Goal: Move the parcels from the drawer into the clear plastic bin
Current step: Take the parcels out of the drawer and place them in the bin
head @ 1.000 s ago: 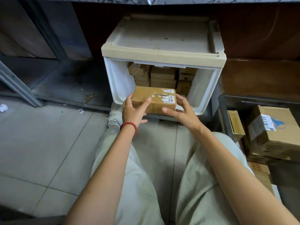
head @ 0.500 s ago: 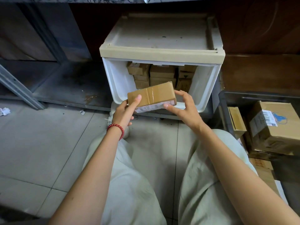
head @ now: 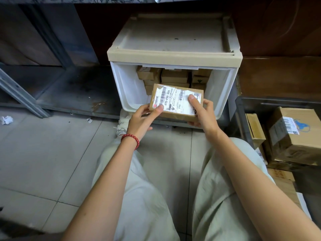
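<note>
One crumpled scrap of paper (head: 6,120) lies far left on the grey tiled floor (head: 43,162), with a slanted metal rail (head: 20,96) just behind it. Moving in, here's the left hand (head: 140,119), a red bead bracelet (head: 131,139) on the wrist. Its thumb is laid flat on the near-left corner of the parcel (head: 175,101) and its fingers are curled underneath, so that's a firm hold.

The parcel itself is a flat brown carton, label side up and tilted a little. It is held in the air just in front of the open drawer (head: 125,87), over the front lip, and it is not in anything at the moment. Behind it, deep in the white drawer, the stacked parcels (head: 174,75) sit in rows under the beige cabinet top (head: 173,56). A pale shoe (head: 123,122) peeks out below the drawer front, and pale trousers (head: 139,197) fill the foreground.

Next, the right hand (head: 205,115) has its thumb pressed down on the white label, with the fingers wrapped round the parcel's right end. So both hands are gripping the same carton.

Far right, just beside the drawer, stands the bin (head: 243,105) with its dark rim. Cardboard boxes (head: 291,133) sit inside it, the biggest one showing a barcode label and a blue mark.
</note>
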Tool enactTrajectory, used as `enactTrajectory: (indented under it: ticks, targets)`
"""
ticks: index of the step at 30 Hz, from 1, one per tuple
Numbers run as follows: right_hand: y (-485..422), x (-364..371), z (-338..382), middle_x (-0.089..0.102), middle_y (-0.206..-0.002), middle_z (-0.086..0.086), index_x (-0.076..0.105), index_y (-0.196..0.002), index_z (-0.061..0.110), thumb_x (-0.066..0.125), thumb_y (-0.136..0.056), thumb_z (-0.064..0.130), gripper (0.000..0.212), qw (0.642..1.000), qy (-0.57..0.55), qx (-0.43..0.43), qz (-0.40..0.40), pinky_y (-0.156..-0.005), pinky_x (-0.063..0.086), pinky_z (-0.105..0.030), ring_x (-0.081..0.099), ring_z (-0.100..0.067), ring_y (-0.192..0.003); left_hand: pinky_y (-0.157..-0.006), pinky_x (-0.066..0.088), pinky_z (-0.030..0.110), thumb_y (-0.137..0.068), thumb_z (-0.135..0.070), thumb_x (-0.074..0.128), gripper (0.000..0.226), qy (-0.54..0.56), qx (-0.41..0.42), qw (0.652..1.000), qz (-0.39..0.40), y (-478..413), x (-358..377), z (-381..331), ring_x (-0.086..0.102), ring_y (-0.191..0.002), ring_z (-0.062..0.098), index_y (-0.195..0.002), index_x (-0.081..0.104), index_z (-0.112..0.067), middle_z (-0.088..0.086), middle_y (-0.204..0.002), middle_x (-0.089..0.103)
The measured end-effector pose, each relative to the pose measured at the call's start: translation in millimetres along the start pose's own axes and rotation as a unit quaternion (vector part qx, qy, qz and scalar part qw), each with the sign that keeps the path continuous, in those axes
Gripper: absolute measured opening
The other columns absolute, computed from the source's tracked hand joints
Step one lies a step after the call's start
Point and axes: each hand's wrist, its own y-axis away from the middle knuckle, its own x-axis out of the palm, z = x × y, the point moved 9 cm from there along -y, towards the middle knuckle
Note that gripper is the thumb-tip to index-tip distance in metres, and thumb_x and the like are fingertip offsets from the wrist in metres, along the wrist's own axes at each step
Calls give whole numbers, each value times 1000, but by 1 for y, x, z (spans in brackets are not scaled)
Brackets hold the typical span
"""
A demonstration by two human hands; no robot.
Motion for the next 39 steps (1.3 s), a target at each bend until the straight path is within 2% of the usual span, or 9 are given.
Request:
enactTrajectory:
  ticks: [3, 7, 14, 17, 20, 24, 30, 35, 39]
  targets:
    - [3, 1, 0, 59, -106, 9, 34, -129, 36, 57, -87, 58, 53, 1000, 9, 12, -2, -54, 57, -30, 64, -15, -93, -77, 57, 30, -74, -49, 75, 69, 36, 17, 999, 6, -3, 9, -2, 59, -106, 2, -133, 43, -35, -15, -120, 60]
    - [5, 3, -1, 58, -110, 10, 42, -125, 33, 55, -90, 55, 44, 999, 11, 30, 18, -54, 57, -31, 62, -13, -94, -73, 59, 31, -80, -40, 73, 65, 80, 25, 996, -17, -8, 17, -5, 59, -104, 0, -136, 42, -36, -18, -120, 57]
    - [6, -45, 32, 65, -107, 9, 47, -125, 25, 61, -90, 46, 44, 999, 23, -5, -30, -75, 55, -28, 65, -4, -92, -64, 58, 26, -84, -41, 69, 53, 50, 55, 997, 22, -19, 62, -27, 59, -106, 6, -129, 40, -44, -25, -114, 55]
    - [12, -89, 33, 69, -105, 5, 49, -121, 23, 69, -86, 40, 44, 998, -1, 8, -62, -66, 57, -29, 71, -7, -86, -70, 59, 30, -84, -39, 69, 56, 34, 80, 995, 56, -25, 100, -43, 59, -108, 7, -133, 41, -43, -24, -116, 55]
    - [23, -141, 30, 72, -93, 10, 54, -119, 23, 71, -83, 41, 43, 995, 4, 30, -94, -53, 54, -21, 70, -1, -73, -84, 55, 34, -82, -37, 72, 58, -6, 121, 987, 103, -30, 154, -63, 54, -114, 12, -133, 43, -41, -7, -130, 50]
    - [45, -210, 24, 74, -88, 8, 61, -108, 24, 78, -74, 46, 44, 987, 40, 49, -144, -56, 57, -23, 71, -5, -76, -98, 47, 40, -80, -32, 75, 56, -67, 176, 970, 152, -35, 226, -85, 52, -116, 18, -130, 50, -28, 2, -127, 54]
    - [71, -276, 22, 67, -103, 5, 50, -128, 22, 83, -72, 31, 66, 956, 47, -29, -287, -57, 55, -17, 72, -5, -77, -92, 51, 43, -76, -50, 73, 60, -181, 185, 940, 221, -33, 316, -82, 56, -113, 18, -126, 46, -33, -4, -121, 60]
    - [78, -304, 5, 57, -118, 6, 53, -135, 20, 80, -74, 32, 68, 926, 143, -15, -348, -92, 53, -41, 62, -17, -107, -95, 49, 41, -72, -66, 66, 80, -258, 185, 913, 254, -36, 365, -71, 54, -118, 19, -137, 36, -32, -5, -131, 55]
    - [82, -315, -3, 61, -104, 8, 57, -133, 19, 82, -71, 36, 68, 903, 180, -20, -390, -84, 55, -35, 62, -8, -87, -104, 41, 46, -70, -74, 60, 92, -304, 181, 889, 290, -42, 397, -57, 46, -128, 22, -145, 28, -31, -1, -142, 46]
